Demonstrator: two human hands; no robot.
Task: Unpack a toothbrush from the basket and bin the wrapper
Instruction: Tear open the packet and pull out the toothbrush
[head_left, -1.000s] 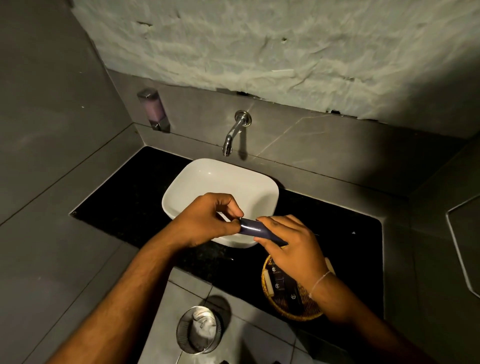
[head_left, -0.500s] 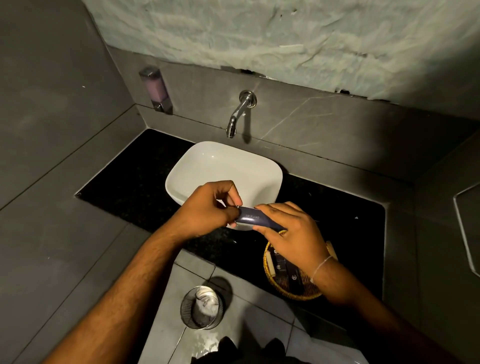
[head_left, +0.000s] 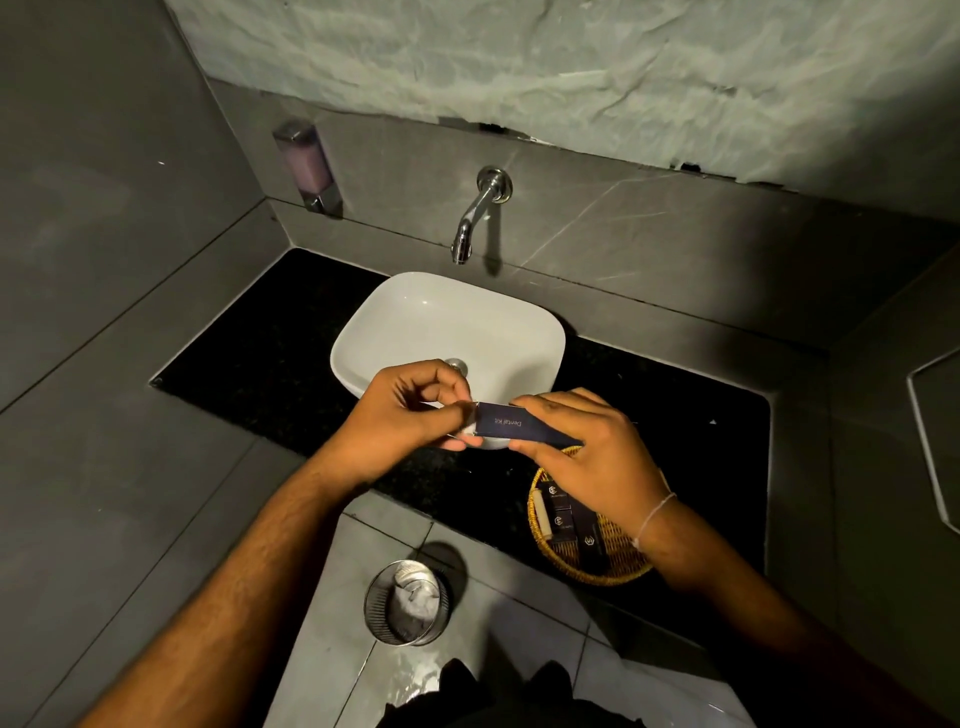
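While the black polished stone counter (head_left: 270, 332) spreads across the scene, the white rounded ceramic basin (head_left: 415, 322) sits at its middle under a chrome wall spout (head_left: 470, 218); at the near right of the counter rests a round woven straw basket (head_left: 540, 540) with more dark sachets inside; on the grey tiled floor, near and a little left of centre, stands a small round wire-mesh bin (head_left: 382, 621) lined with something pale; above the basin's near rim both hands meet on a slim dark navy paper packet printed "Dental Kit" (head_left: 511, 427); the right hand (head_left: 597, 462) is closed around the packet's right length, thumb beneath and fingers over the top; the left hand (head_left: 400, 415) pinches the left end, where a pale flap shows, between thumb and forefinger; the packet looks light, thin and easily creased, with a stiffer brush presumably inside, so a firm hold on the body and a pull at the open end should suit it; the emptied wrapper would likely be flimsy and prone to drift, so it should be released low over the bin.
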